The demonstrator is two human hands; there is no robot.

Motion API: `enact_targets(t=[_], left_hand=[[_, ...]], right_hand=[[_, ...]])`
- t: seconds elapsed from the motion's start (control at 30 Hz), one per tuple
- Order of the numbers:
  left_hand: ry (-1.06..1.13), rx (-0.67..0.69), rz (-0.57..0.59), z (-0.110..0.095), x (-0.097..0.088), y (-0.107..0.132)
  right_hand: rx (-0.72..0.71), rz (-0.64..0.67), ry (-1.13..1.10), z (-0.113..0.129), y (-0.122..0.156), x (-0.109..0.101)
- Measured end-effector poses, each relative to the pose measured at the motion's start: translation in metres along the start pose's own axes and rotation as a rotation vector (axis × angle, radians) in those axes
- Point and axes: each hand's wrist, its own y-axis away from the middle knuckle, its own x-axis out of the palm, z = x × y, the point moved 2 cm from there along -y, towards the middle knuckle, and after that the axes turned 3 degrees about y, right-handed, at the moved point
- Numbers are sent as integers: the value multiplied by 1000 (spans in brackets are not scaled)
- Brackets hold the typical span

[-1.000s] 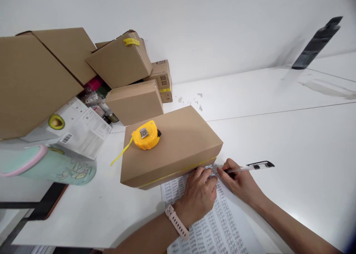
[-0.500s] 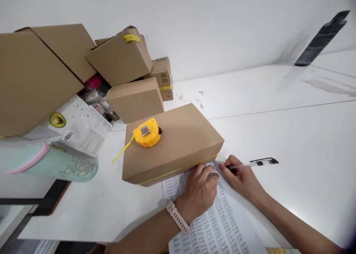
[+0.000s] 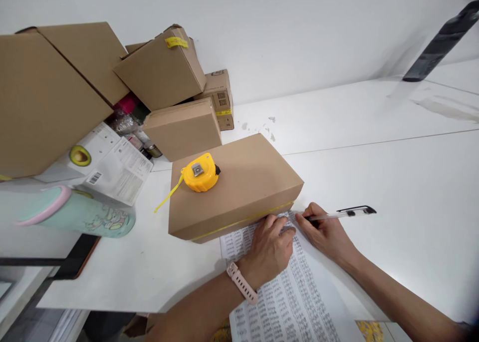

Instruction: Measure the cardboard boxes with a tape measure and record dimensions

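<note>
My right hand (image 3: 326, 232) is closed around a clear pen with a black clip (image 3: 350, 213), its tip low at the upper right edge of the written sheet (image 3: 284, 302). Rows of small handwriting cover this paper. My left hand (image 3: 272, 249), with a pale pink band (image 3: 242, 282) on its wrist, lies on the sheet, fingers slightly bent and apart, holding nothing. Just beyond both hands sits a closed cardboard box (image 3: 247, 167) with a yellow strip along its side; it hides the paper's top edge. A yellow tape measure (image 3: 202, 173) rests on the box.
Several cardboard boxes (image 3: 183, 130) are piled at the back left, beside a white carton with an avocado picture (image 3: 119, 170). A mint bottle with a pink ring (image 3: 101, 217) is at the left. Against the wall at far right stands a dark bottle (image 3: 437, 47).
The view has shifted slightly, so the boxes and bottles appear a little higher. My hands keep nearly the same pose, the pen still in my right hand.
</note>
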Motion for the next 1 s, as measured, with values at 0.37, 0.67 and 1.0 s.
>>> enact_targets(t=[0.37,0.67,1.0], left_hand=[[-9,-3,11,0,0,1],[-12,-2,4,0,0,1],[-14,-5,8,0,0,1]], right_hand=[[19,-5,18,2,0,0],[29,3,22,1,1,-1],[21,-14,25,2,1,-1]])
